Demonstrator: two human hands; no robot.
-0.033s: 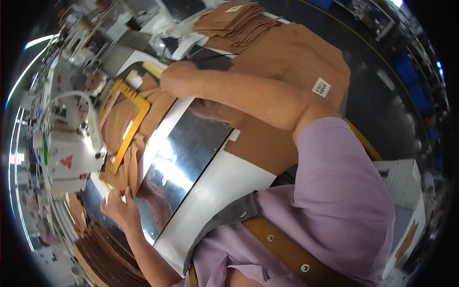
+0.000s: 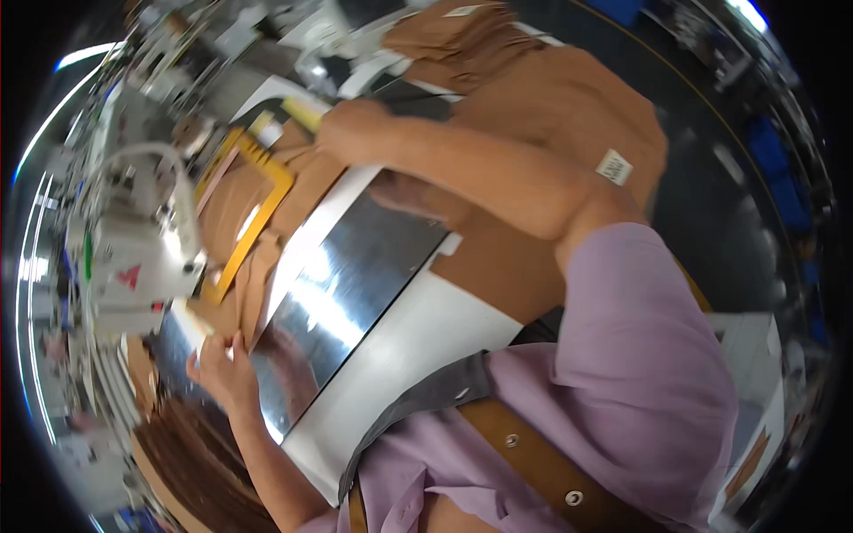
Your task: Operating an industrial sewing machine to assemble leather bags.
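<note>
Brown fabric (image 2: 259, 275) lies in folds under and around a yellow frame (image 2: 256, 233) beside the sewing machine head (image 2: 133, 266). At the near end of this fabric, my left hand (image 2: 227, 373) pinches its edge between thumb and fingers, close to a pale strip (image 2: 190, 324). My right hand (image 2: 354, 133) is curled closed at the far end, touching a yellow-edged piece (image 2: 304, 114). Its fingertips are hidden, so what it grips cannot be made out. A shiny metal plate (image 2: 391, 231) lies between the hands and my body, next to a white strip (image 2: 333, 213).
A large brown fabric sheet (image 2: 569, 115) with a small white label (image 2: 614, 167) spreads under and past my right forearm. Folded brown fabric (image 2: 444, 40) is stacked at the back. Dark brown pieces (image 2: 191, 462) pile at the lower left. A pale cabinet (image 2: 755, 355) stands at right.
The whole view has shifted slightly, with most things a little farther right and some blur. Both hands keep the same hold beside the frame and fabric.
</note>
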